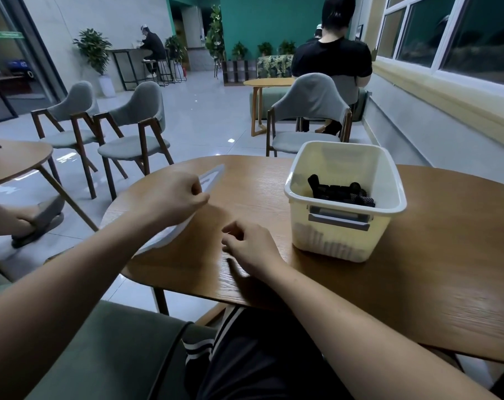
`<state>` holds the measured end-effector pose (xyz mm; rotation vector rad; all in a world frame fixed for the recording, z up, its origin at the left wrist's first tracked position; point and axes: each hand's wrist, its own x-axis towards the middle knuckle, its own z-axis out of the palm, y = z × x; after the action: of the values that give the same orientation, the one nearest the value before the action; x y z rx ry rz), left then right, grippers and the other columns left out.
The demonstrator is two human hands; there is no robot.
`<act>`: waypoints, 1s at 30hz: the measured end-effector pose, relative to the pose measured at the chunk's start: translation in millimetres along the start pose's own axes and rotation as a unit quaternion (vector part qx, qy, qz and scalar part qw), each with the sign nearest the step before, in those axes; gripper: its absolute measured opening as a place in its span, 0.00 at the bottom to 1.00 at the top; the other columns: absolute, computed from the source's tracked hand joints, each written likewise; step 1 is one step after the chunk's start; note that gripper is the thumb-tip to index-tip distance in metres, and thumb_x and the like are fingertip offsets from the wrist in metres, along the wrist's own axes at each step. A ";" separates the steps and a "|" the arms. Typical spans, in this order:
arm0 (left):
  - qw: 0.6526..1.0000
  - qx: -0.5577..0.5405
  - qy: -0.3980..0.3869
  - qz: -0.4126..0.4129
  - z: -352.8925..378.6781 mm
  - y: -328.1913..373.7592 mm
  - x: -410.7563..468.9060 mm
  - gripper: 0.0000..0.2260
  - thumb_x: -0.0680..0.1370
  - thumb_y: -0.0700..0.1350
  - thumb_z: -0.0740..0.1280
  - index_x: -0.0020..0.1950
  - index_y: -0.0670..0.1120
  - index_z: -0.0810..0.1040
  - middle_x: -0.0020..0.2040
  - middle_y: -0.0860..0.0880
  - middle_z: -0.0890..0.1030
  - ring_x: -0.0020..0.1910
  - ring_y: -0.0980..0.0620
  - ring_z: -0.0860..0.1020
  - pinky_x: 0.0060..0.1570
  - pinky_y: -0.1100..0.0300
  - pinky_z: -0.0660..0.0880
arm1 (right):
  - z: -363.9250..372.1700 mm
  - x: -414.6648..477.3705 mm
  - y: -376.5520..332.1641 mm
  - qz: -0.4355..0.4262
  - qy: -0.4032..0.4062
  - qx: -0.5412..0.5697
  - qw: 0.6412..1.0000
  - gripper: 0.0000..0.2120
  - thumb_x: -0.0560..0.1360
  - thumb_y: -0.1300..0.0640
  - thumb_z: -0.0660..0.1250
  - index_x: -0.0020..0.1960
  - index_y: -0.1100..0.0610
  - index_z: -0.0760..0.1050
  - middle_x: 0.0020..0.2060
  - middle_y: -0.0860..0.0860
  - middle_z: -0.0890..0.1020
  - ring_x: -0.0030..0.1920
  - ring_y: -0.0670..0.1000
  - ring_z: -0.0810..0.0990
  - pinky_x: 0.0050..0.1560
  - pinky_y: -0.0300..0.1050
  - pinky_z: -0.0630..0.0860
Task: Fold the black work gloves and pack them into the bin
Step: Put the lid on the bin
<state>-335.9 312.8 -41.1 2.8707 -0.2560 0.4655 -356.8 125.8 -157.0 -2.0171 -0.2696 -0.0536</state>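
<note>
Black gloves (341,193) inside cream bin (334,243).

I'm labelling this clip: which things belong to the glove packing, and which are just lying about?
Job: black work gloves inside the bin; left hand; right hand, holding nothing.
Lying about: white sheet pinched by the left hand; wooden table; grey chairs.

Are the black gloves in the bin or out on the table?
In the bin. The black gloves lie low inside the cream bin, below its rim; no glove shows on the wooden table.
</note>
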 end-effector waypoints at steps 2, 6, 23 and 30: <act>0.999 -0.037 -0.003 -0.015 -16.3 7.0 2.4 0.13 0.81 0.55 0.71 0.39 0.50 0.81 0.37 0.50 0.81 0.39 0.49 0.80 0.41 0.48 0.80 | -0.2 0.3 2.1 0.002 0.002 0.026 1.000 0.06 0.78 0.57 0.68 0.53 0.51 0.83 0.42 0.48 0.88 0.42 0.45 0.88 0.55 0.53 0.84; 0.995 -0.098 0.021 -0.027 -43.0 21.7 3.6 0.13 0.81 0.55 0.72 0.43 0.47 0.83 0.39 0.48 0.83 0.41 0.47 0.81 0.44 0.44 0.82 | -0.9 2.5 4.1 0.017 0.019 0.077 0.997 0.05 0.77 0.54 0.68 0.48 0.46 0.82 0.43 0.48 0.88 0.43 0.49 0.89 0.52 0.57 0.86; 0.937 -0.343 0.058 -0.017 -70.0 62.3 -7.2 0.14 0.81 0.56 0.73 0.46 0.46 0.85 0.44 0.42 0.85 0.40 0.49 0.80 0.42 0.49 0.77 | -14.6 9.8 -5.4 0.138 -0.024 0.294 0.945 0.15 0.88 0.50 0.60 0.66 0.58 0.76 0.49 0.62 0.88 0.47 0.61 0.88 0.51 0.55 0.84; 0.916 -0.395 0.056 -0.037 -76.2 72.3 -7.0 0.14 0.82 0.53 0.73 0.48 0.41 0.85 0.42 0.43 0.83 0.40 0.50 0.79 0.44 0.51 0.77 | -16.1 15.6 -16.4 0.181 -0.076 0.336 0.921 0.20 0.87 0.46 0.60 0.67 0.62 0.73 0.51 0.65 0.87 0.51 0.64 0.88 0.59 0.56 0.85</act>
<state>-379.4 263.0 40.7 2.0466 -0.2435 0.3901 -343.8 121.0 -133.0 -1.3542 0.0023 0.3838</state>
